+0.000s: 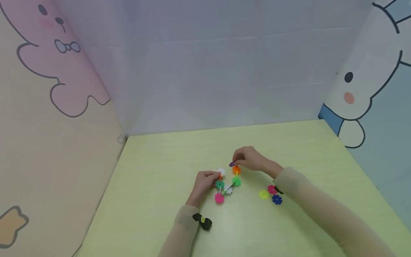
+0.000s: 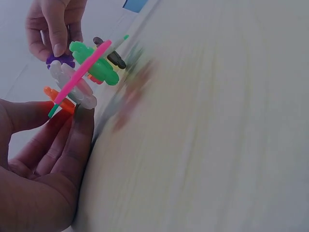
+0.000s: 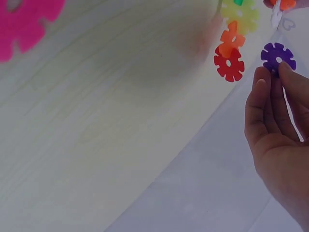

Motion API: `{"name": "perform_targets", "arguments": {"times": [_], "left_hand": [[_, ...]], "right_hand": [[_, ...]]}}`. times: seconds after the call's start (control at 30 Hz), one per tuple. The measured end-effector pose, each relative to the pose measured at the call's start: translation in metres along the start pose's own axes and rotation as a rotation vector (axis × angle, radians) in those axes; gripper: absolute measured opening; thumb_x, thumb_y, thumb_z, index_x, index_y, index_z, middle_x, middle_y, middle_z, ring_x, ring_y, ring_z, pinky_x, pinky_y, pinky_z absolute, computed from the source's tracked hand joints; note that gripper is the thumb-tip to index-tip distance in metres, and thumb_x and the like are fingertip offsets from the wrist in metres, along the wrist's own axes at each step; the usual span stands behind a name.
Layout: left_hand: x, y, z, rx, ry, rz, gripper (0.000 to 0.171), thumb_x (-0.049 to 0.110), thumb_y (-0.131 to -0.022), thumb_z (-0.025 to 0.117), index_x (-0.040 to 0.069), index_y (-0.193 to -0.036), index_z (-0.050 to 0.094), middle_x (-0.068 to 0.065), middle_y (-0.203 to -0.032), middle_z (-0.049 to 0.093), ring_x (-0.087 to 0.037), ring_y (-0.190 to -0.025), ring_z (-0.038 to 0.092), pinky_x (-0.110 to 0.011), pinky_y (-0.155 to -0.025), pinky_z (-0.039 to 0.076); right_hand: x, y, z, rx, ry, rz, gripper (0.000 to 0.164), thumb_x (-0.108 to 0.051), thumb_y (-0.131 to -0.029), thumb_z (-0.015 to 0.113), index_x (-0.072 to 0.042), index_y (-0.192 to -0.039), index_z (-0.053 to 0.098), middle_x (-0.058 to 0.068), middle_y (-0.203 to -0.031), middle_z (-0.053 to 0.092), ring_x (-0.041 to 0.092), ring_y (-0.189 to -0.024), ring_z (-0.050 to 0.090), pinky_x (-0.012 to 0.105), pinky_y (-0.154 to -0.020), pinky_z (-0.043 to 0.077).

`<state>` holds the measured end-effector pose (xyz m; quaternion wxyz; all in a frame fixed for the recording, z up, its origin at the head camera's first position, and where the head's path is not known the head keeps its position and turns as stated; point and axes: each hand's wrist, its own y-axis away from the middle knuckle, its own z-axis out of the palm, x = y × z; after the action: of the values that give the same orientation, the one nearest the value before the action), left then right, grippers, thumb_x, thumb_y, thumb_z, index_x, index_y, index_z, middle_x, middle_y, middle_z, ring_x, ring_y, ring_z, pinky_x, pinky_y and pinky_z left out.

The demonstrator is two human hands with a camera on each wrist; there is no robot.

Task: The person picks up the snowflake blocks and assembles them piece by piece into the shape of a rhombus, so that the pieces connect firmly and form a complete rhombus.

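A chain of notched plastic snowflake discs, with a pink disc (image 1: 219,198) at its near bend, forms a U in the head view. My left hand (image 1: 203,184) grips the chain's left arm by the orange disc (image 2: 60,99), close to a white disc (image 1: 221,172) at that end. Between thumb and fingers, my right hand (image 1: 252,159) pinches a purple disc (image 3: 275,55). In the right wrist view that disc stands apart from the red disc (image 3: 229,64) ending the other arm. A green disc (image 1: 236,181) sits lower on that arm.
Loose pink-red (image 1: 272,189), yellow (image 1: 264,194) and blue (image 1: 277,199) discs lie together on the pale table (image 1: 154,171), below the right forearm. A white curtain-like backdrop (image 1: 205,78) rises behind the table, with printed panels at both sides.
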<state>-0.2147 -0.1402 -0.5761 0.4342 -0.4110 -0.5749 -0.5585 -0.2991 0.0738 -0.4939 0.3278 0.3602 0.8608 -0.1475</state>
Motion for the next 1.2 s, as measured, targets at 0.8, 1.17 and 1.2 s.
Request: {"name": "perform_targets", "arguments": {"times": [0.8, 1.17, 1.2], "left_hand": [[0.0, 0.0, 0.001, 0.003, -0.025, 0.002, 0.024, 0.025, -0.087, 0.071, 0.002, -0.091, 0.075, -0.007, -0.081, 0.069, -0.012, -0.069, 0.062, -0.026, -0.061, 0.052], [-0.002, 0.001, 0.0, -0.004, -0.007, 0.007, 0.024, 0.025, -0.087, 0.071, 0.001, -0.092, 0.075, -0.008, -0.082, 0.069, -0.013, -0.069, 0.063, -0.027, -0.062, 0.052], [-0.002, 0.001, 0.0, -0.005, -0.007, 0.009, 0.024, 0.025, -0.087, 0.071, 0.001, -0.091, 0.075, -0.007, -0.082, 0.069, -0.013, -0.069, 0.062, -0.027, -0.062, 0.052]], "right_hand": [[-0.005, -0.01, 0.021, -0.029, 0.06, 0.026, 0.005, -0.01, -0.088, 0.07, -0.005, -0.087, 0.069, -0.005, -0.083, 0.065, 0.011, -0.074, 0.058, 0.029, -0.072, 0.05], [-0.001, -0.01, 0.023, -0.03, 0.02, 0.049, 0.005, -0.012, -0.088, 0.071, -0.007, -0.086, 0.069, -0.005, -0.083, 0.065, 0.01, -0.075, 0.059, 0.029, -0.072, 0.051], [0.0, -0.01, 0.023, -0.028, 0.011, 0.048, 0.005, -0.012, -0.087, 0.071, -0.007, -0.087, 0.069, -0.004, -0.083, 0.066, 0.01, -0.075, 0.059, 0.029, -0.072, 0.051]]}}
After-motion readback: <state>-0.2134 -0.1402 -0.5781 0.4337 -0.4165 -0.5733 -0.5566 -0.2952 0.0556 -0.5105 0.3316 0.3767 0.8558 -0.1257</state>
